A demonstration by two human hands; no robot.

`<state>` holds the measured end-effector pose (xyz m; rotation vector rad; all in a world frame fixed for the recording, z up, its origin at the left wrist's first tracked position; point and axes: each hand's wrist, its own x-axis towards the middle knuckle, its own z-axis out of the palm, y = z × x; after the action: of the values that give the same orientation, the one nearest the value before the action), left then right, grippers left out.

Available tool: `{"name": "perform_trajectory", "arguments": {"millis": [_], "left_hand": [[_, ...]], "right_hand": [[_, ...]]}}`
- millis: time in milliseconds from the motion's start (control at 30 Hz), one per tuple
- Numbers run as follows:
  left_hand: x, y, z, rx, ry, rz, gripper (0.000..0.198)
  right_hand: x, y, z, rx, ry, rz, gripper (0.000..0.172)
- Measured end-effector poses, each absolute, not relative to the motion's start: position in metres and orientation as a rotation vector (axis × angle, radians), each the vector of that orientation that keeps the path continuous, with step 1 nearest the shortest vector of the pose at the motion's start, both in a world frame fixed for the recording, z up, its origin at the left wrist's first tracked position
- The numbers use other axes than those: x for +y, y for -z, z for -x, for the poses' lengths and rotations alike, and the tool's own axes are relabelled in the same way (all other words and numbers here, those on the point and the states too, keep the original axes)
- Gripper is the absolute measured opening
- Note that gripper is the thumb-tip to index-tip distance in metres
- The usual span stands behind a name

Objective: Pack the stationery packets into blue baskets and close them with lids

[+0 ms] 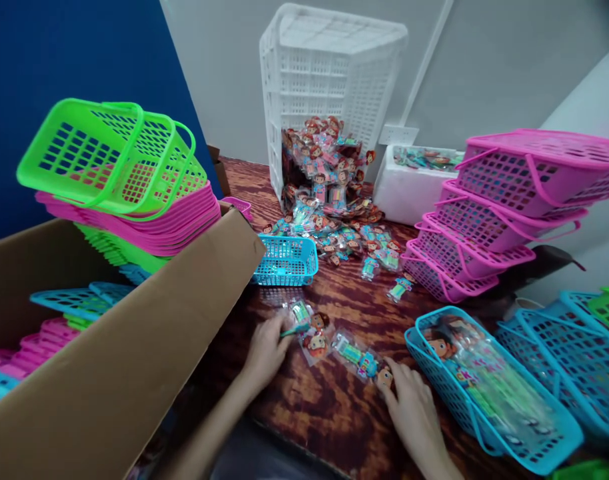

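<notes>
My left hand (265, 350) is closed on the near end of a small clear packet (299, 313) with green-and-white contents. Close by lie cartoon-figure packets (315, 341), partly overlapping it. My right hand (413, 407) has its thumb and fingers on the printed head end of another cartoon-figure packet (358, 358), which lies along the brown patterned table (324, 413). To the right of that hand stands a blue basket (477, 407) holding several larger packets with a cartoon head and green contents. Slight blur softens the fingertips of both hands.
A tipped white crate (334, 73) spills a heap of packets (334, 180) at the back. Beyond it is a white foam box (409, 193). Filled pink baskets (489, 220) rise at right. A cardboard box (149, 347) with stacked baskets flanks the left. One blue basket (287, 260) sits mid-table.
</notes>
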<state>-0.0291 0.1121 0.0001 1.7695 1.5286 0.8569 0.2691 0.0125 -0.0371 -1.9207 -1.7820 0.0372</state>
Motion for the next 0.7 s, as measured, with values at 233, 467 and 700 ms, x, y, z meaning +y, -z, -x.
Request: {"name": "perform_trajectory", "arguments": {"millis": [233, 467, 700], "left_hand": [[0.1, -0.001, 0.039, 1.449, -1.016, -1.304, 0.037], [0.089, 0.002, 0.032, 1.356, -0.967, -1.275, 0.037], [0.086, -0.029, 0.041, 1.081, -0.585, -1.737, 0.016]], "right_hand": [[0.011, 0.027, -0.269, -1.336, -0.746, 1.8, 0.028], [0.01, 0.008, -0.255, -1.743, -0.181, 2.044, 0.036], [0.028, 0.013, -0.231, -1.955, -0.322, 2.124, 0.022]]}}
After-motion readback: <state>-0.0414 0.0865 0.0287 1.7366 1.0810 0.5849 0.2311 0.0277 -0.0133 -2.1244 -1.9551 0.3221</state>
